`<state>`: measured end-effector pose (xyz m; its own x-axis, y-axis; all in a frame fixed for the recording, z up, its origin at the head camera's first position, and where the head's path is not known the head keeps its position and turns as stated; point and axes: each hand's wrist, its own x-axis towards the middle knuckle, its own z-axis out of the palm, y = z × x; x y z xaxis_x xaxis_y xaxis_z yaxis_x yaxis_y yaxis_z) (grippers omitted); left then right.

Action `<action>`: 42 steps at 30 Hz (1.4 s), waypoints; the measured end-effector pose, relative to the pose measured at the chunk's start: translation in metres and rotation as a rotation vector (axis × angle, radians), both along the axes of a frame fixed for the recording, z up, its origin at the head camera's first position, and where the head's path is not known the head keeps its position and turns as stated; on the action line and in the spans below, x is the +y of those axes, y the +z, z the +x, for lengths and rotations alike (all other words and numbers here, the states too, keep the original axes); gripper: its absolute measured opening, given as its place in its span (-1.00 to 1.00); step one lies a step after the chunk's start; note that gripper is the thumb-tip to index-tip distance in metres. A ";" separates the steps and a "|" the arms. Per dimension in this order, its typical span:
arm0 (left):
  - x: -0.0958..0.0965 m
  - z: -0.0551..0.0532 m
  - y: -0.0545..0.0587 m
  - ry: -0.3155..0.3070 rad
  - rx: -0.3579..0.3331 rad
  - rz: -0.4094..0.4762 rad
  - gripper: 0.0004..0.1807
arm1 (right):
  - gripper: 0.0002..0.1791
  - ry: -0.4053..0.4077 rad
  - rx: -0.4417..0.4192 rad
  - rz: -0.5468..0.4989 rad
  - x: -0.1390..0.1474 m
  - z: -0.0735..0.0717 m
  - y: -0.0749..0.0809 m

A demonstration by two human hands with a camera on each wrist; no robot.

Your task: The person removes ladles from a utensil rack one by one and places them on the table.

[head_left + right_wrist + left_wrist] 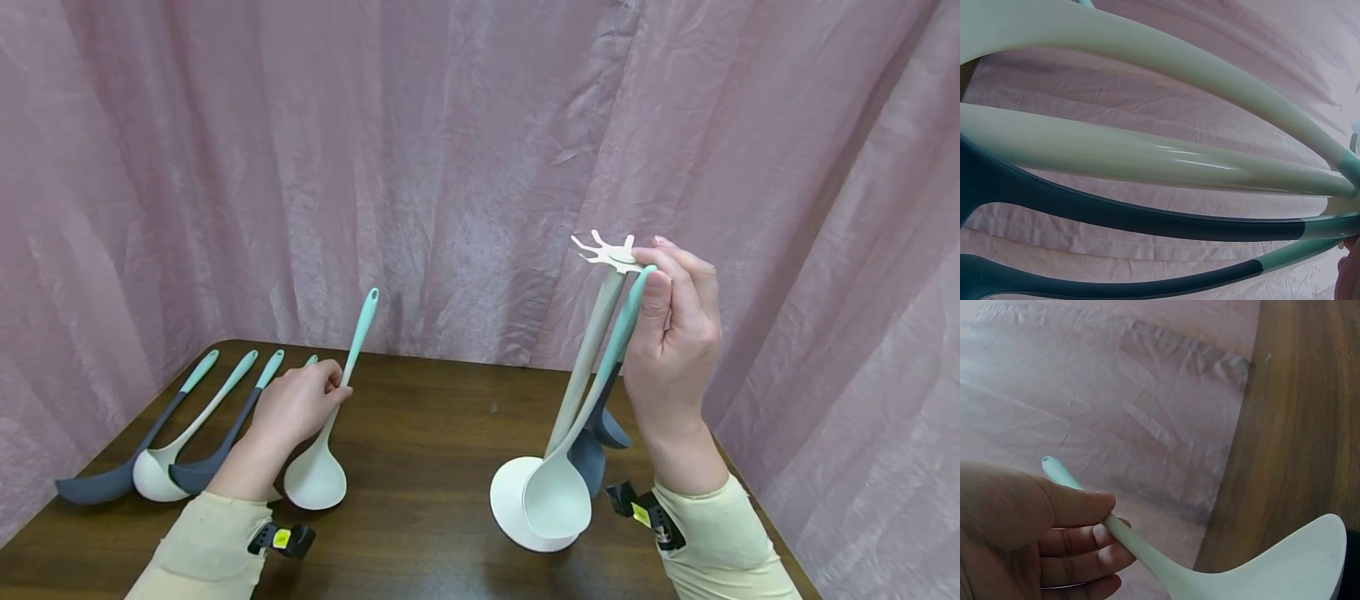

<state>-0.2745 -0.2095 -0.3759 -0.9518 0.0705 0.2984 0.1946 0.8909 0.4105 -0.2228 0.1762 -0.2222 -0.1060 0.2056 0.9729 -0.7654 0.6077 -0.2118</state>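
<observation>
My left hand (296, 404) pinches the pale shaft of a white serving spoon (315, 479) between thumb and fingers; its mint handle points up and its bowl is low, by the tabletop. In the left wrist view the same spoon (1138, 544) slants past the fingertips. At the top of a white utensil stand (588, 358), my right hand (675, 333) pinches the mint handle end of another white spoon (557, 498), beside the stand's hooks (618, 254). Two dark blue-grey utensils (588, 462) hang behind that spoon. The right wrist view shows their shafts (1147, 219) beside the pole (1147, 153).
On the left of the brown wooden table (420, 467) lie a dark utensil (101, 486), a white ladle (157, 475) and another dark utensil (197, 473). A further mint handle (311, 360) is mostly hidden behind my left hand. Pink curtains (465, 183) surround the table.
</observation>
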 end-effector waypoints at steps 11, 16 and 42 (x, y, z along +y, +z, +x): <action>-0.004 -0.005 -0.004 0.002 -0.040 -0.016 -0.82 | -0.75 0.010 0.007 -0.004 -0.001 0.001 0.001; -0.006 -0.008 -0.007 0.008 -0.069 -0.021 -0.82 | -0.72 0.010 0.007 -0.003 -0.002 0.000 0.001; -0.014 -0.022 -0.021 0.053 -0.176 -0.063 -0.81 | -0.73 0.000 0.000 -0.011 0.001 -0.002 -0.003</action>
<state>-0.2968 -0.2238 -0.3966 -0.9919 0.0323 0.1232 0.0770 0.9228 0.3776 -0.2244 0.1771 -0.2248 -0.1063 0.2161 0.9706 -0.7651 0.6056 -0.2186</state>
